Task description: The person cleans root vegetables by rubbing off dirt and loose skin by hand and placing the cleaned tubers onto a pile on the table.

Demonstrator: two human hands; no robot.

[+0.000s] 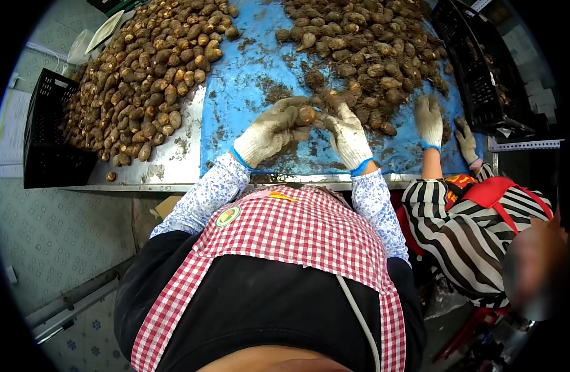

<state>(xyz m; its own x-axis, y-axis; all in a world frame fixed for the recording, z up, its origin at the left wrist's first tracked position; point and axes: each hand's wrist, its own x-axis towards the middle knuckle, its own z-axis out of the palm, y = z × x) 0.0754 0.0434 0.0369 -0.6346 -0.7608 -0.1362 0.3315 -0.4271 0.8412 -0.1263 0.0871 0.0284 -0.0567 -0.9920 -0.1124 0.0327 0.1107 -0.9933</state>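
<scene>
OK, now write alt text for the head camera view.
A person's gloved left hand holds a brown tuber over a soil-strewn blue sheet, the gloved right hand close beside it. Beyond lie a left heap of tubers and a right heap, flanked by black crates; a co-worker's gloved hands are at right.

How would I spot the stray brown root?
Find the black crate at the left of the metal table. Just right of it, near the front edge, is a small brown root. It sits alone on bare metal, while its neighbours lie heaped.
</scene>
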